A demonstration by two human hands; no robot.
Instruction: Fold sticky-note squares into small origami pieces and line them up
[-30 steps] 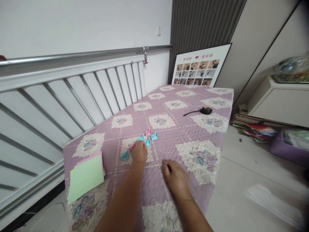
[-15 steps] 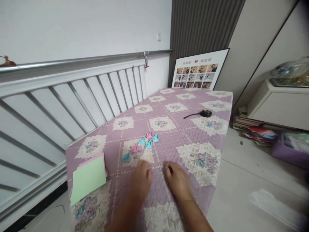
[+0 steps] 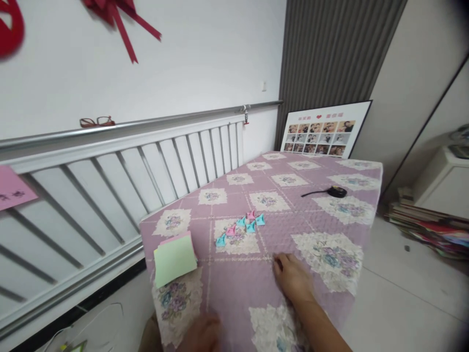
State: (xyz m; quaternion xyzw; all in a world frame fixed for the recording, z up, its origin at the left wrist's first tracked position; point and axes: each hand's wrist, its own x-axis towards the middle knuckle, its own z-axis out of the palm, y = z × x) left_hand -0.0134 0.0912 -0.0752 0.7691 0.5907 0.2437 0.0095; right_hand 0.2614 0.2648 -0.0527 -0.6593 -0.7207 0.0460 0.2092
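My right hand (image 3: 293,276) rests on the flowered purple tablecloth (image 3: 238,288), its fingers curled and nothing seen in them. Near the bottom edge, my left hand (image 3: 203,332) is smeared by motion, so its fingers are unclear. Beyond my hands lie several small folded paper pieces, among them a pink one (image 3: 231,230) and a blue one (image 3: 221,240); neither hand touches them. A stack of coloured paper (image 3: 176,261), light green on top, sits at the table's left side, above and left of my left hand.
A black tape measure (image 3: 336,191) with a strap lies at the table's far right. Behind the table stand a white radiator (image 3: 164,171) and a leaning photo board (image 3: 326,129). Glasses (image 3: 97,121) rest on the pipe. Books and papers (image 3: 421,227) are piled on the floor at right.
The view has swung left and up, bringing the glasses and red wall decorations into sight. My left hand has drawn back toward the bottom edge, away from my right hand, which stays on the cloth.
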